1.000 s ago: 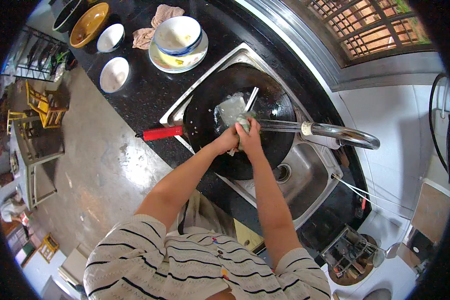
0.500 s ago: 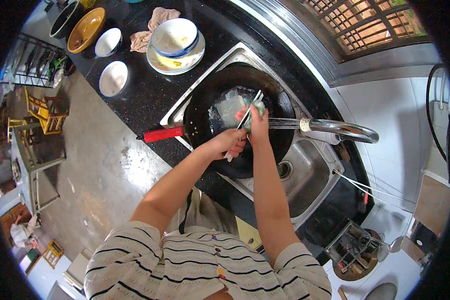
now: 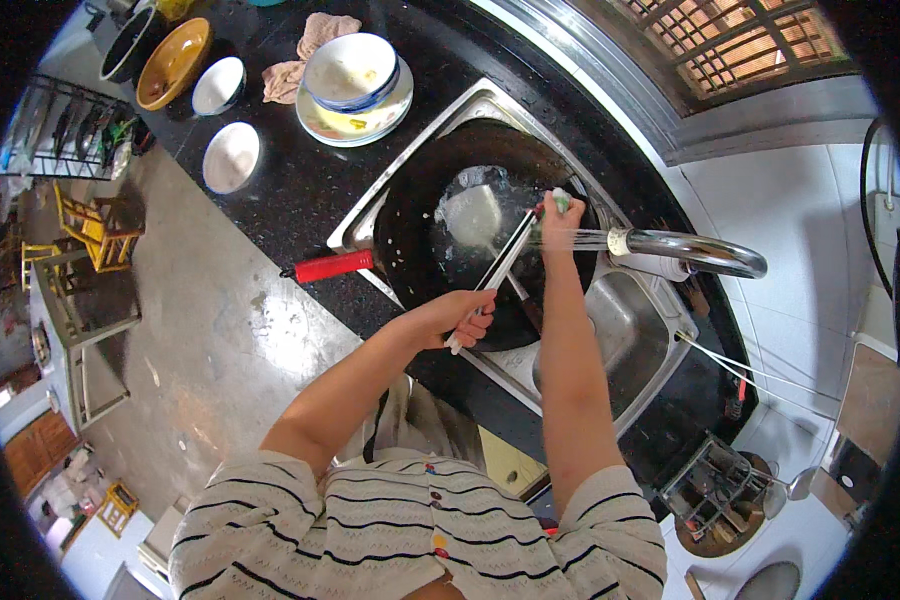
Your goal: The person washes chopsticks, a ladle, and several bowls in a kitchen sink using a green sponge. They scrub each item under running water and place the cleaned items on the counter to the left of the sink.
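A bunch of pale chopsticks (image 3: pixel 505 258) slants up over the wok, its lower end gripped in my closed left hand (image 3: pixel 467 318). My right hand (image 3: pixel 562 222) is closed on a green and white scrubbing cloth (image 3: pixel 560 201) beside the chopsticks' upper ends, close to the running water. The large dark wok (image 3: pixel 410 190) with a red handle (image 3: pixel 333 265) rests in the sink, holding cloudy, foamy water. Under the chopsticks a light, narrow piece with a brown end (image 3: pixel 528 308) shows in the wok; its kind is unclear.
A chrome faucet (image 3: pixel 700 248) pours from the right. The steel sink's second basin (image 3: pixel 620 335) lies nearer on the right. Stacked bowls (image 3: pixel 350 72) on a plate, two white bowls (image 3: pixel 232 158), a crumpled cloth (image 3: pixel 327 35) and a brown basin (image 3: pixel 173 62) stand on the black counter.
My right hand has moved right with the cloth, away from my left hand, and no longer surrounds the chopsticks. My left hand still grips them, slightly lower; more of their length shows.
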Motion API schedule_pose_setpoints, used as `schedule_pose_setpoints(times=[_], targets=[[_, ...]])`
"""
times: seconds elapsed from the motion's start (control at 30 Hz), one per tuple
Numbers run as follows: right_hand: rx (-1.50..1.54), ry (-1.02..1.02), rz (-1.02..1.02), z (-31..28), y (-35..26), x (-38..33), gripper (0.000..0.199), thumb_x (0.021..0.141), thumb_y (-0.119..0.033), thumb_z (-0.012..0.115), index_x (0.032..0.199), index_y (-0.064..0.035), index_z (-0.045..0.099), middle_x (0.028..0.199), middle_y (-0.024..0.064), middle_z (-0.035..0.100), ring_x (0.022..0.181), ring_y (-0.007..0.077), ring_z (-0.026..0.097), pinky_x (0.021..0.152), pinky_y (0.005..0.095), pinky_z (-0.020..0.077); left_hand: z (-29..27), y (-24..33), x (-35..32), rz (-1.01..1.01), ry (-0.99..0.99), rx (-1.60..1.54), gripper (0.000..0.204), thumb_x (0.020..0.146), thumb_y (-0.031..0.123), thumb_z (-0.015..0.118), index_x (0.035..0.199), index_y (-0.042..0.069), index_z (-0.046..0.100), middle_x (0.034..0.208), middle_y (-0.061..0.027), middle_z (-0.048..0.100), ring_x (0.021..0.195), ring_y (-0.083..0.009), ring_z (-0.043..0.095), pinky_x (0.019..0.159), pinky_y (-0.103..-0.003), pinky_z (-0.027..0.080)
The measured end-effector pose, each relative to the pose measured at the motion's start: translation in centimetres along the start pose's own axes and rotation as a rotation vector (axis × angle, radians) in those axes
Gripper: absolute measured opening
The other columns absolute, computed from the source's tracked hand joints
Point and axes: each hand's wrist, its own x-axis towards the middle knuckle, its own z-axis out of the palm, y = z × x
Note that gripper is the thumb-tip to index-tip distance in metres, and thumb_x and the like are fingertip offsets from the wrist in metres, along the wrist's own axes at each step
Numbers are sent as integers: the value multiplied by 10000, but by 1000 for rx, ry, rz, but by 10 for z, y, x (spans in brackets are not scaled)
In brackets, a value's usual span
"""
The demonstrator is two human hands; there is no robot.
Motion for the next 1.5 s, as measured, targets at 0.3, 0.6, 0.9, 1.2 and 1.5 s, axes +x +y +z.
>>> schedule_pose_setpoints(times=[0.3, 0.6, 0.9, 1.2, 1.5], targets=[[-1148, -677, -514, -28, -9, -74, 397, 662, -159, 740, 1027, -130, 585, 1156, 130, 451, 992, 354, 516, 797, 490, 415, -26, 24, 13, 104, 157, -64, 244, 937, 230, 474, 1071, 26, 471, 734, -20, 463, 552, -101, 424, 499, -246, 402], [-521, -380, -129, -38, -53, -80, 313, 753, -174, 680, 1013, -30, 581, 1059, 136, 561, 914, 276, 570, 798, 347, 438, -12, 36, 21, 105, 114, -297, 346, 932, 223, 458, 1205, 9, 452, 978, -121, 535, 930, -273, 570, 797, -413, 513], [-497, -731, -444, 10, -88, -101, 217, 828, -203, 575, 889, -3, 518, 886, 155, 495, 851, 342, 481, 729, 410, 391, 6, 46, 29, 252, 60, -294, 610, 940, 535, 174, 1313, 88, 355, 1282, -171, 439, 1170, -391, 445, 916, -662, 353], [-1079, -393, -601, 11, -6, -44, 228, 847, -205, 572, 951, -5, 544, 1007, 164, 504, 931, 340, 479, 768, 461, 400, -35, 20, 44, 144, 365, 228, 283, 940, 210, 454, 1180, 60, 454, 955, -95, 583, 688, -156, 561, 524, -301, 484], [-1235, -501, -550, -21, -11, -67, 353, 697, -175, 707, 1008, -82, 569, 1122, 112, 453, 962, 317, 515, 769, 426, 451, -65, 7, 69, 548, 1131, 1498, 427, 762, 92, 557, 1156, 4, 415, 874, -252, 580, 815, -407, 594, 708, -474, 486]])
